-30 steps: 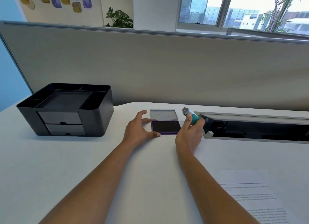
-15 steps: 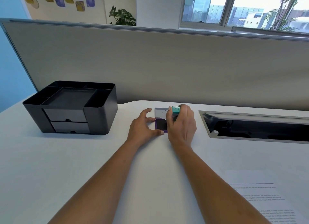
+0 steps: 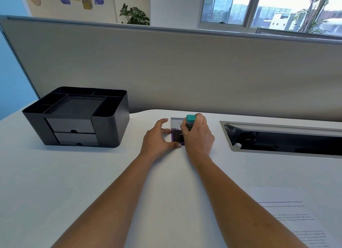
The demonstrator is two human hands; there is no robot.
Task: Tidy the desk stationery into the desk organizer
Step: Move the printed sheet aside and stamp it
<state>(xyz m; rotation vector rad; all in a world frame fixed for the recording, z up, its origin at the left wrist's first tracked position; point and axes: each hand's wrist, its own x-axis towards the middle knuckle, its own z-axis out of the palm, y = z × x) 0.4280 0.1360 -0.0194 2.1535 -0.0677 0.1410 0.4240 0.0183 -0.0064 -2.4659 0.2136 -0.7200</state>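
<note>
A purple ink pad (image 3: pixel 176 136) lies open on the white desk, its grey lid (image 3: pixel 176 122) folded back behind it. My right hand (image 3: pixel 199 136) grips a teal-topped stamp (image 3: pixel 190 120) upright over the pad; the stamp's lower end is hidden by my fingers. My left hand (image 3: pixel 157 138) holds the pad's left side, thumb at its front corner and a finger at its back corner. The black desk organizer (image 3: pixel 112 125) stands to the left, with open top compartments and two shut drawers.
A printed sheet of paper (image 3: pixel 288 220) lies at the front right. A long open cable slot (image 3: pixel 283 138) is set into the desk at the right. A grey partition wall (image 3: pixel 185 68) closes off the back of the desk.
My right hand has brought the stamp left from beside the pad and turned it upright over the pad. My left hand has stayed at the pad's left side.
</note>
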